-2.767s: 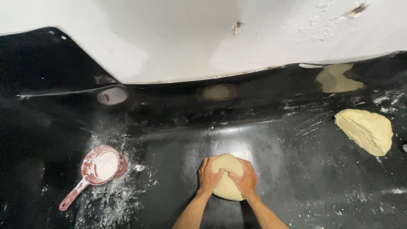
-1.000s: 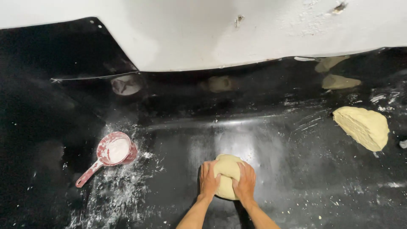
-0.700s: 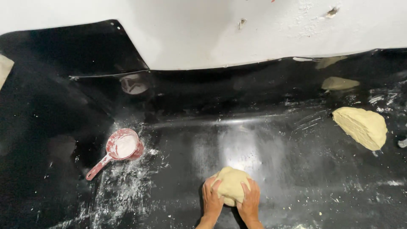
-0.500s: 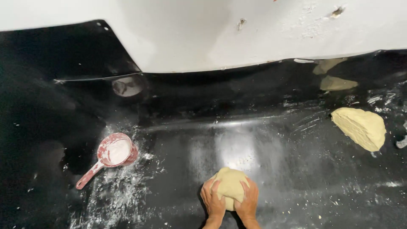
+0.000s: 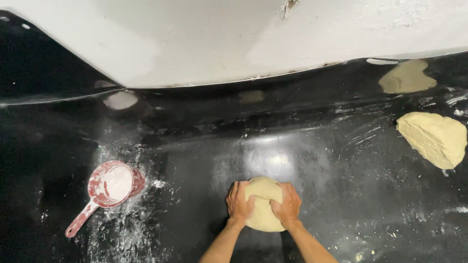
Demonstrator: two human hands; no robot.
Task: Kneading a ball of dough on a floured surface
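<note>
Both hands, left hand (image 5: 239,200) and right hand (image 5: 287,204), cup the dough ball (image 5: 263,202) from either side (grip closed around it), pressing it onto the black surface (image 5: 341,195) for leverage.

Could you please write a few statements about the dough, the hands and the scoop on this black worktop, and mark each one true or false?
1. Both hands rest on the dough ball. True: the left hand and the right hand cup it from either side.
2. The red scoop is empty. False: it holds white flour.
3. A second piece of dough lies at the right edge of the black worktop. True.
4. The scoop lies to the right of the hands. False: it lies to their left, amid scattered flour.
5. The right hand holds the scoop's handle. False: nothing touches the scoop.
</note>
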